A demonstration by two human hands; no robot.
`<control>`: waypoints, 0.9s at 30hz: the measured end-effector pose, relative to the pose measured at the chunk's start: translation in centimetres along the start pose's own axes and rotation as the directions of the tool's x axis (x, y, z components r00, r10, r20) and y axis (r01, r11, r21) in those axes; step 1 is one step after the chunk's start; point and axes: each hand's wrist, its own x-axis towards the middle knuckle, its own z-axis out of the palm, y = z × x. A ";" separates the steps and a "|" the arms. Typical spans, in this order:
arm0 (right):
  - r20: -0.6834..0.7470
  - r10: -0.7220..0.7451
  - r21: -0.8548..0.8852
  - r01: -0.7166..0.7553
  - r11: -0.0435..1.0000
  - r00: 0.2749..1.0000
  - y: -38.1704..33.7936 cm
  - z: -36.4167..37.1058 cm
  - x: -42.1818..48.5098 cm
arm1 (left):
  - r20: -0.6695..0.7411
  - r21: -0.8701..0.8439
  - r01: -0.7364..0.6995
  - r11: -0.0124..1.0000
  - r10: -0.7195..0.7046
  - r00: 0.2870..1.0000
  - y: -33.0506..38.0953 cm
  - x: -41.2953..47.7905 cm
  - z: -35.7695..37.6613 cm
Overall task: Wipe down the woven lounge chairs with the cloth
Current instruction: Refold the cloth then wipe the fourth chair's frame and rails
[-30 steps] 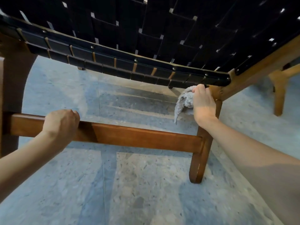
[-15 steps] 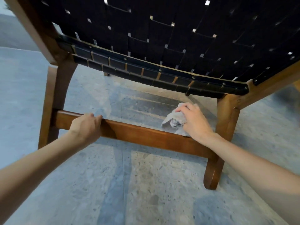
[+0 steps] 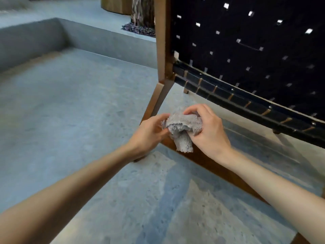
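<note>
A lounge chair with black woven straps on a brown wooden frame fills the upper right. Its low wooden crossbar runs diagonally behind my forearms. A crumpled grey cloth sits between both hands just above the crossbar's left end. My right hand grips the cloth from the right, fingers curled over its top. My left hand pinches the cloth's left edge with thumb and fingertips. One end of the cloth hangs down.
Grey stone floor spreads out to the left and below. A low concrete step or ledge runs along the back left. A tree trunk with dark mulch at its base stands behind the chair.
My left hand left the crossbar and joined the cloth. My right hand carried the cloth leftward along the bar to its left end. The view swung left.
</note>
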 end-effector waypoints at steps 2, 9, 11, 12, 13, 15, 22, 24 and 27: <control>0.031 0.070 0.070 -0.072 0.995 0.997 -1.7 0.8 1.7 | -0.061 -0.021 0.074 0.997 -0.075 0.995 0.0 -0.3 -2.6; 0.257 0.133 0.168 -0.180 0.969 0.957 -10.4 1.0 7.0 | -0.102 0.081 0.344 0.935 -0.336 0.936 4.7 -2.9 -13.1; 0.296 0.145 0.170 -0.201 0.965 0.944 -13.8 -0.1 8.9 | -0.127 0.096 0.392 0.915 -0.379 0.917 7.1 -3.5 -16.2; 0.305 0.142 0.167 -0.200 0.965 0.942 -15.6 -0.9 9.9 | -0.144 0.102 0.417 0.903 -0.401 0.905 8.6 -3.8 -17.8; 0.313 0.135 0.166 -0.194 0.967 0.940 -17.6 -1.9 11.0 | -0.163 0.107 0.439 0.892 -0.420 0.893 10.3 -4.0 -19.4; 0.331 0.112 0.168 -0.175 0.970 0.937 -21.8 -4.1 13.2 | -0.207 0.109 0.477 0.872 -0.449 0.869 13.8 -4.5 -22.8; 0.371 0.044 0.209 -0.129 0.969 0.928 -36.1 -14.8 20.1 | -0.327 0.025 0.492 0.870 -0.458 0.827 29.5 -5.6 -34.6; 0.380 0.030 0.221 -0.122 0.968 0.925 -39.7 -18.5 21.6 | -0.337 0.041 0.495 0.868 -0.454 0.824 34.3 -5.9 -37.4; 0.384 0.023 0.232 -0.121 0.965 0.923 -44.0 -24.7 23.9 | -0.334 0.055 0.484 0.873 -0.441 0.833 41.6 -5.9 -41.3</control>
